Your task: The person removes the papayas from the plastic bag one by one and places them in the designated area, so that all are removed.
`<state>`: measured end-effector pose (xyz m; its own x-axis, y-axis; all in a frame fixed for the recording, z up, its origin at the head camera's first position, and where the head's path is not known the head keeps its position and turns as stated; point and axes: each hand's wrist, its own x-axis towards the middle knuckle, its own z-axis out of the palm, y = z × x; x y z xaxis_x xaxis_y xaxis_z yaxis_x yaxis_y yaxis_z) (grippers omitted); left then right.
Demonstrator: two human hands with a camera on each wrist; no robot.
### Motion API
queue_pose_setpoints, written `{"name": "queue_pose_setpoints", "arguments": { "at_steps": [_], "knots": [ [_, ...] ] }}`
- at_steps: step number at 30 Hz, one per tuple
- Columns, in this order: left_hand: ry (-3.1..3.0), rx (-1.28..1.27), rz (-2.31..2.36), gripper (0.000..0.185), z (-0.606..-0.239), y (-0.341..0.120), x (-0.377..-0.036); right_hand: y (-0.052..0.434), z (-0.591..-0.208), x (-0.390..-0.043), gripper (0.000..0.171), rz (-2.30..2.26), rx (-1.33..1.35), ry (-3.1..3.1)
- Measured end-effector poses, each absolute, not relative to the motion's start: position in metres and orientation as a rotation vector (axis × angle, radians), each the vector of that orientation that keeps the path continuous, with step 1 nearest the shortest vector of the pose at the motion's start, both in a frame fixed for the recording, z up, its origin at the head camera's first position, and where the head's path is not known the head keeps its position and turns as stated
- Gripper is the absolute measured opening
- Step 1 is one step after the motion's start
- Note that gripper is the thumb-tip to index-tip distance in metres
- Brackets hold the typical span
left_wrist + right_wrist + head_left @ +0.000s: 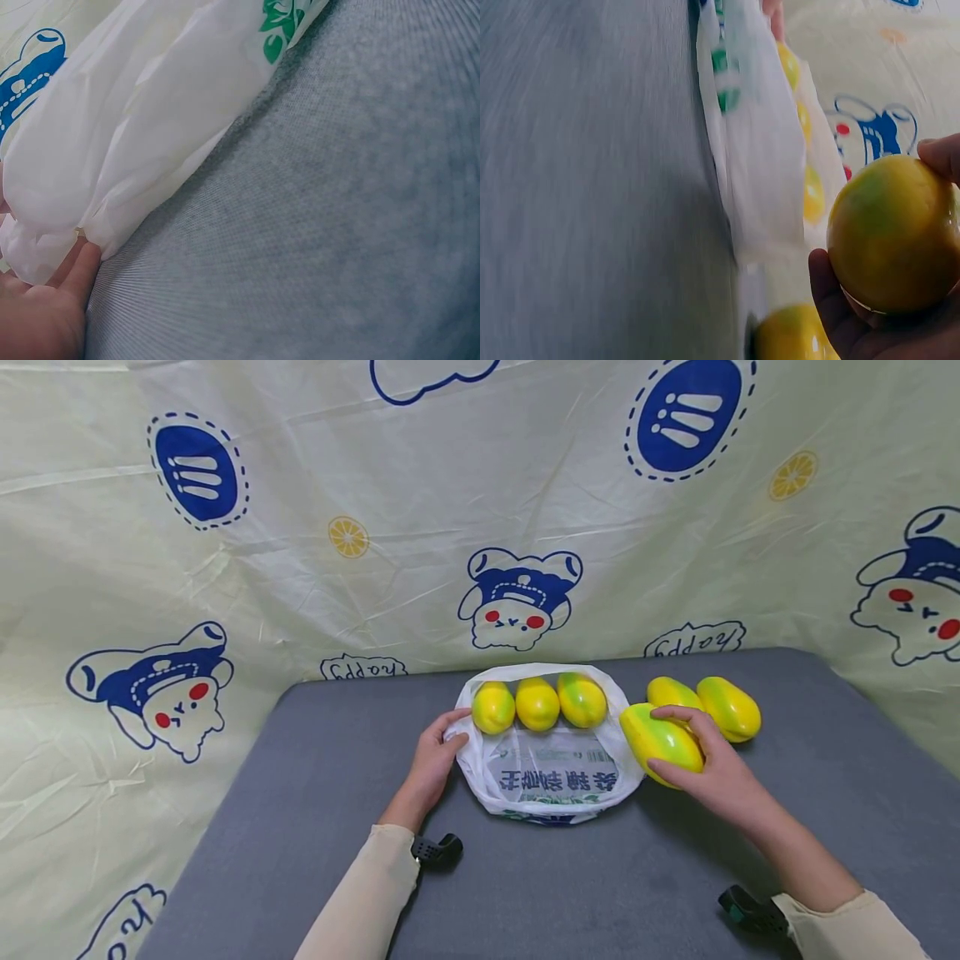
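Observation:
A white plastic bag (487, 793) lies with its mouth wide, and three glossy yellow-green mangoes (537, 703) sit in a row along its far side. My left hand (431, 760) pinches the bag's left rim; in the left wrist view, folds of the bag (150, 112) cover part of the fingers. Just off the bag's right rim, my right hand (708, 760) grips another mango (660, 743) between thumb and fingers. The right wrist view shows this held mango (889, 232) close up, beside the bag (757, 150).
Two more mangoes (729, 708) rest on the grey cloth-covered table (525, 893), right of the bag and behind my right hand. A pale printed sheet (285, 543) rises at the table's back edge and along its sides.

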<state>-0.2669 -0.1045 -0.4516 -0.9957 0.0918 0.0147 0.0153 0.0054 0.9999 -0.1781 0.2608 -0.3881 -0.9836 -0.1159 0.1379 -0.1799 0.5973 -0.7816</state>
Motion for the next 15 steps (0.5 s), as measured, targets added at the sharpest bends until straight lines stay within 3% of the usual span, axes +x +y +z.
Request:
{"name": "queue_pose_setpoints", "arguments": {
  "at_steps": [15],
  "knots": [
    [2.187,0.093,2.171,0.039,-0.449,-0.104,-0.266,0.307,-0.399,-0.175,0.058,1.111,0.239,-2.698]
  ]
}}
